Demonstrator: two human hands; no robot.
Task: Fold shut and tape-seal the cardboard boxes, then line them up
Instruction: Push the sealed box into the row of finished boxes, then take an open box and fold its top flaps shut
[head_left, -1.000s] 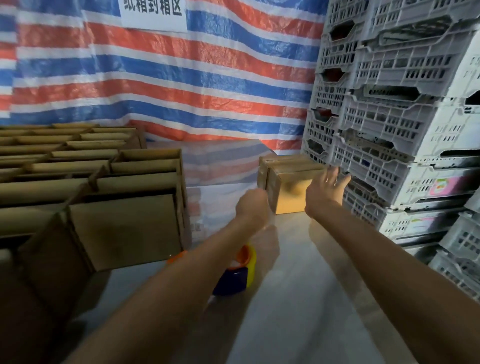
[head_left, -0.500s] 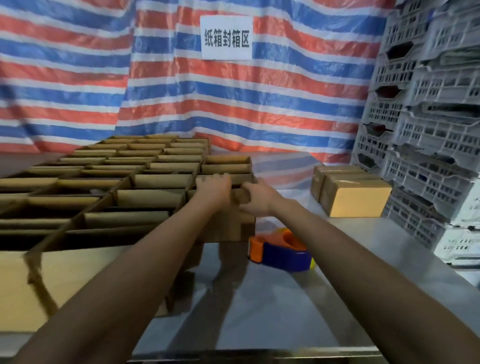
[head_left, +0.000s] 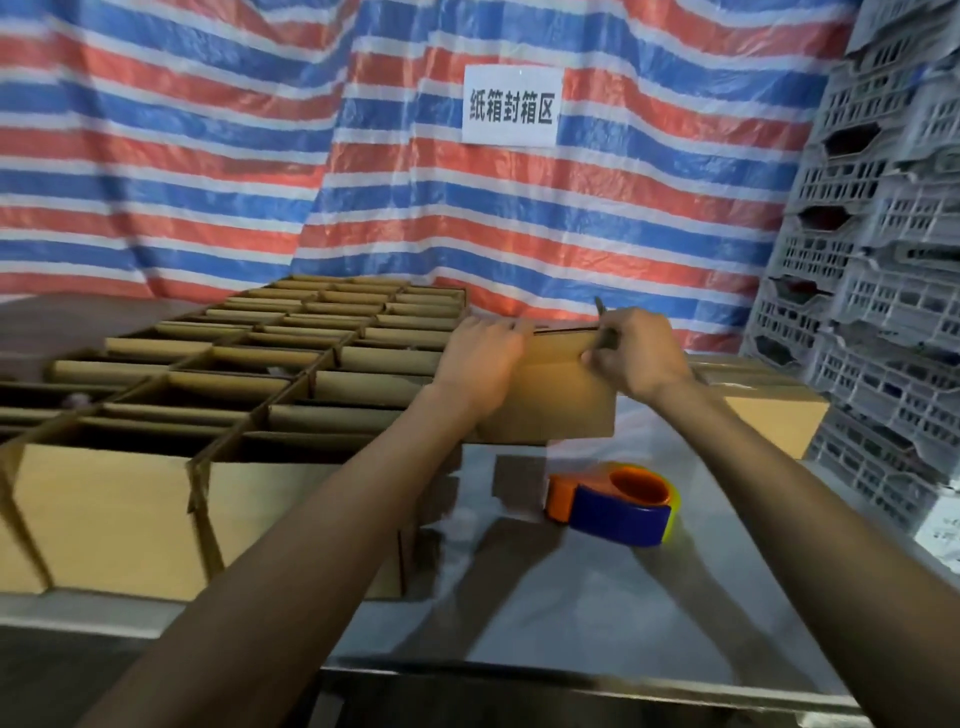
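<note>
- Well, the cardboard box (head_left: 545, 400) sits at the right-hand edge of the block of open boxes (head_left: 291, 374), above the table (head_left: 571, 597). I cannot tell whether it rests on the table or hangs just clear of it.
- Left hand (head_left: 485, 361) curls over the top left corner; right hand (head_left: 641, 358) grips the top right edge, fingers bent round the flap. A dark slit shows between the flaps.
- It looks light and probably empty, with stiff walls but flaps that bend and spring up.
- Best held at the top corners, thumbs pressing the flaps flat; a squeeze mid-wall would likely buckle it.
- Plain cardboard gives dry grip, so no slipping is expected.
- The tape dispenser (head_left: 615, 501) lies untouched nearby; sealed boxes (head_left: 774, 415) wait further right.
</note>
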